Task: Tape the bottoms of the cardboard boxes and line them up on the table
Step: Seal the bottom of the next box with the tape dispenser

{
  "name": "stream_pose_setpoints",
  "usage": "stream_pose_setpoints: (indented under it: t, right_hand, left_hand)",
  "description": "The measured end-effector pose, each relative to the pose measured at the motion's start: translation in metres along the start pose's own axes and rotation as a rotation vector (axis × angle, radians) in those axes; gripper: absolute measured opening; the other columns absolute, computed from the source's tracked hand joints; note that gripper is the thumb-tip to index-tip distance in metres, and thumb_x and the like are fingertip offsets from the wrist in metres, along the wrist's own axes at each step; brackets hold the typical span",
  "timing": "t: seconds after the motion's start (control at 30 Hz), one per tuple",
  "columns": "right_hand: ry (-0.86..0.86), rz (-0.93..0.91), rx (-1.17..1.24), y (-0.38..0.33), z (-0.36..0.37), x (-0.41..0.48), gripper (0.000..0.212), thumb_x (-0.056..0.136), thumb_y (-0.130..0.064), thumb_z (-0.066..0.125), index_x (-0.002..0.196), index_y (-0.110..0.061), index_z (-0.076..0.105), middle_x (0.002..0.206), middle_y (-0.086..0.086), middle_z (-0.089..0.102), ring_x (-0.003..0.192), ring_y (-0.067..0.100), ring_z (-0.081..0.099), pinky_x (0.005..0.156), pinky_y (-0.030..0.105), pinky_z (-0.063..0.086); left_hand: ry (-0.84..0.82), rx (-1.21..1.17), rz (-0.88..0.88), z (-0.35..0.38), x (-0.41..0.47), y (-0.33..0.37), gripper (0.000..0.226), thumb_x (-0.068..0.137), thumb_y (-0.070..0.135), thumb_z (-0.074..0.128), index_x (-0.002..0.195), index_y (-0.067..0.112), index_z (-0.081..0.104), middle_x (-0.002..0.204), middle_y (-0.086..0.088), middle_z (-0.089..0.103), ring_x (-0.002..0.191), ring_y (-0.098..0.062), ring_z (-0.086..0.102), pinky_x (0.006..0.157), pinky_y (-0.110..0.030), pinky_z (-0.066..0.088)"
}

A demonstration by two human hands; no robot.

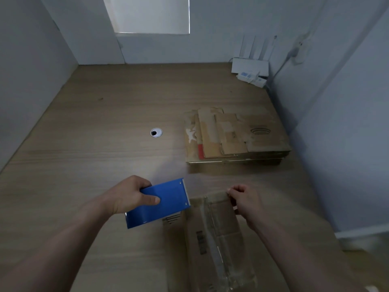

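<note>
Hands at a cardboard box (210, 239): left hand (130, 194) grips blue tape dispenser (157, 202) beside its far-left corner; right hand (242, 199) pinches the far edge.

My tape dispenser (160, 203) is solid bright blue with a thin pale edge at its front. The cardboard box (193, 268) before me is dull brown with a dark printed block, and a glossy clear tape (216, 249) strip runs down it. The table (94, 133) is pale wood with fine streaked grain, its grommet (156, 132) white around a black hole. The flattened cardboard stack (259, 142) is patchy tan, with one red strip and a white blotch. The router (250, 66) is white.
</note>
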State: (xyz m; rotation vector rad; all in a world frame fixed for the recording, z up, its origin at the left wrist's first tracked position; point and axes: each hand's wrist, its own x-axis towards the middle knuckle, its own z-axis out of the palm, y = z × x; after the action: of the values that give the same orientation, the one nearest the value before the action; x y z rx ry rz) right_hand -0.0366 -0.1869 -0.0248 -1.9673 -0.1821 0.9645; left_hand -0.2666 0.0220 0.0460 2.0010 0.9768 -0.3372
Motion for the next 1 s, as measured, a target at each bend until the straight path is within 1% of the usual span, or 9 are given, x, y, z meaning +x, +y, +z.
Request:
stream_pose_setpoints:
  t: [0.03, 0.1, 0.17, 0.27, 0.37, 0.47, 0.63, 0.8, 1.0]
  right_hand:
    - [0.012, 0.058, 0.025, 0.005, 0.003, 0.000, 0.008, 0.093, -0.012, 0.062, 0.098, -0.013, 0.067, 0.087, 0.010, 0.066, 0.076, 0.023, 0.060, 0.061, 0.034, 0.049]
    - [0.069, 0.106, -0.208, 0.017, 0.003, 0.001, 0.037, 0.093, -0.010, 0.056, 0.130, -0.011, 0.058, 0.116, 0.016, 0.065, 0.102, 0.033, 0.062, 0.082, 0.040, 0.053]
    - [0.241, 0.027, -0.389, 0.026, -0.004, -0.002, 0.051, 0.094, -0.013, 0.055, 0.144, -0.009, 0.045, 0.138, 0.018, 0.054, 0.125, 0.034, 0.052, 0.103, 0.039, 0.044]
    - [0.318, -0.426, -0.416, 0.015, 0.001, -0.022, 0.052, 0.098, -0.023, 0.048, 0.148, -0.012, 0.043, 0.153, 0.007, 0.042, 0.141, 0.023, 0.037, 0.115, 0.034, 0.027]
    - [0.080, -0.778, -0.765, 0.009, 0.023, -0.038, 0.056, 0.102, -0.041, 0.027, 0.153, -0.018, 0.034, 0.158, -0.008, 0.021, 0.149, 0.012, 0.016, 0.119, 0.032, 0.015]
    - [-0.122, -0.573, -0.947, 0.019, 0.026, -0.036, 0.059, 0.106, -0.045, 0.022, 0.159, -0.022, 0.012, 0.163, -0.012, -0.002, 0.152, 0.009, 0.000, 0.118, 0.025, 0.001]
    - [-0.136, -0.507, -0.896, 0.021, 0.023, -0.036, 0.059, 0.106, -0.047, 0.027, 0.159, -0.026, 0.011, 0.167, -0.008, 0.003, 0.151, 0.007, 0.005, 0.119, 0.025, 0.006]
    - [-0.118, -0.533, -0.917, 0.024, 0.028, -0.036, 0.060, 0.106, -0.045, 0.027, 0.159, -0.022, 0.013, 0.167, -0.007, 0.004, 0.152, 0.009, 0.007, 0.117, 0.020, 0.005]
    - [-0.083, -0.583, -0.904, 0.027, 0.033, -0.035, 0.059, 0.105, -0.042, 0.031, 0.158, -0.019, 0.020, 0.167, -0.004, 0.010, 0.152, 0.011, 0.011, 0.113, 0.015, 0.002]
  left_hand:
    - [0.003, 0.013, -0.007, 0.000, 0.001, 0.000, 0.024, 0.080, 0.037, 0.077, 0.079, 0.015, 0.069, 0.069, 0.001, 0.063, 0.064, -0.015, 0.056, 0.062, -0.029, 0.039]
    - [0.010, 0.053, -0.024, 0.000, -0.001, -0.001, 0.017, 0.084, 0.030, 0.077, 0.079, 0.017, 0.069, 0.072, 0.000, 0.065, 0.067, -0.015, 0.058, 0.062, -0.028, 0.040]
    - [0.005, 0.081, -0.037, 0.000, -0.003, -0.005, 0.015, 0.084, 0.031, 0.076, 0.079, 0.018, 0.069, 0.074, 0.000, 0.066, 0.068, -0.015, 0.059, 0.061, -0.027, 0.040]
    - [-0.006, 0.077, -0.046, 0.003, -0.002, -0.010, 0.018, 0.084, 0.032, 0.075, 0.081, 0.015, 0.069, 0.075, -0.001, 0.065, 0.069, -0.016, 0.059, 0.062, -0.029, 0.040]
    - [-0.005, 0.071, -0.034, 0.002, -0.001, -0.008, 0.017, 0.085, 0.032, 0.075, 0.081, 0.017, 0.069, 0.077, -0.002, 0.067, 0.071, -0.018, 0.060, 0.065, -0.029, 0.041]
    - [-0.006, 0.071, -0.028, 0.002, -0.001, -0.004, 0.016, 0.084, 0.032, 0.075, 0.079, 0.019, 0.068, 0.077, -0.001, 0.066, 0.071, -0.017, 0.060, 0.065, -0.029, 0.041]
    - [-0.021, 0.024, 0.005, 0.000, -0.005, -0.010, 0.018, 0.083, 0.032, 0.076, 0.079, 0.017, 0.068, 0.071, 0.001, 0.064, 0.065, -0.014, 0.057, 0.062, -0.028, 0.040]
    - [-0.032, 0.000, 0.000, -0.017, -0.019, -0.032, 0.035, 0.067, 0.046, 0.069, 0.077, 0.012, 0.068, 0.064, 0.006, 0.061, 0.058, -0.008, 0.055, 0.061, -0.028, 0.039]
    - [-0.016, 0.033, -0.057, -0.027, -0.024, -0.047, 0.034, 0.070, 0.045, 0.071, 0.079, 0.012, 0.069, 0.067, 0.004, 0.064, 0.059, -0.008, 0.057, 0.061, -0.028, 0.040]
